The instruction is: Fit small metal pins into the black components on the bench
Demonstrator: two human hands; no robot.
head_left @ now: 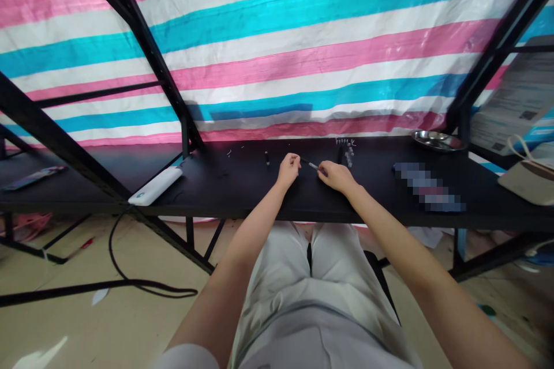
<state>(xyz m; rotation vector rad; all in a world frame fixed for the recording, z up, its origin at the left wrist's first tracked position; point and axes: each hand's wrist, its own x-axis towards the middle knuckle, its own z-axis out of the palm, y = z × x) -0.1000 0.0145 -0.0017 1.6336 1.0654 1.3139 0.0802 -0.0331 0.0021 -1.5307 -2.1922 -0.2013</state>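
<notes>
Over the black table, both hands meet at a slim pen with a dark end and a lighter grey barrel. My left hand is closed, its fingertips pinched at the dark end. Closed around the barrel end is my right hand, fingers bent and pressed together. Just beyond it lie small clear pieces and a dark strip-like group, with a row of tiny whitish parts behind. To the left of my left hand is a short dark piece with pale ends.
A shiny metal dish sits at the back right, near a pixelated item. A beige bag is at the right edge. Left, a white oblong device lies by a black frame post. A striped sheet hangs behind.
</notes>
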